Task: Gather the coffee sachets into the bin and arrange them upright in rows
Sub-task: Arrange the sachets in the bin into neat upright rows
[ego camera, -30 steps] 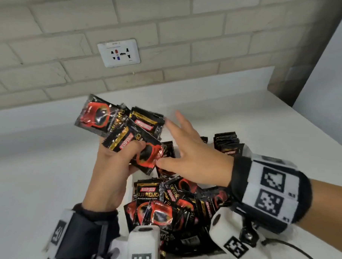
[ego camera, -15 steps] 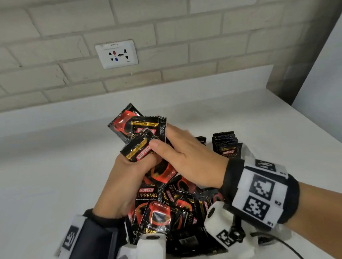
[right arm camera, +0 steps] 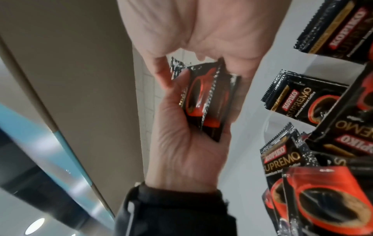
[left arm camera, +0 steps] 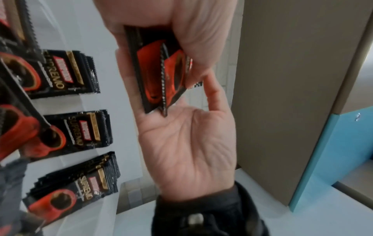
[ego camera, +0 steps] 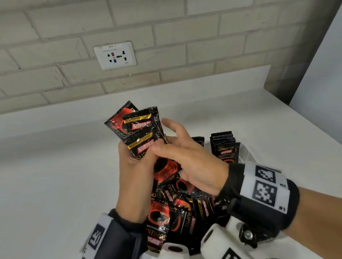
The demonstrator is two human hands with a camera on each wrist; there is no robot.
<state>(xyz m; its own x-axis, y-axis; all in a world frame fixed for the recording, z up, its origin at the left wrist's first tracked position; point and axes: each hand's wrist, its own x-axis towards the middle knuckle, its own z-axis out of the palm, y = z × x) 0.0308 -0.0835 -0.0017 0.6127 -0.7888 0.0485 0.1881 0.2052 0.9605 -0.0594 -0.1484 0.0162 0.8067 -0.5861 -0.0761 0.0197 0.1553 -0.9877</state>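
**Both hands squaring a small stack above the bin**

The left hand (ego camera: 133,178) is gripping a fanned bundle of glossy black-and-red foil coffee sachets (ego camera: 139,128), fingers curled round the lower ends, printed tops pointing up and away from the person. The right hand (ego camera: 192,161) is meeting it from the right, thumb and forefinger pinching the bundle's near edge, other fingers spread loose. So both hands are on the bundle; the long axis is running roughly upright, tilted a bit left.

Directly below, the white plastic bin (ego camera: 245,154) is holding a loose jumble of sachets (ego camera: 174,206) lying flat and crossed. At its far side, neat upright packs of sachets (ego camera: 224,147) are standing in rows; the left wrist view is showing three such packs side by side.

Judgement: the bundle likely needs aligning, then going down and fwd-right to the rows; the right hand is nearer. Most of the task is left.
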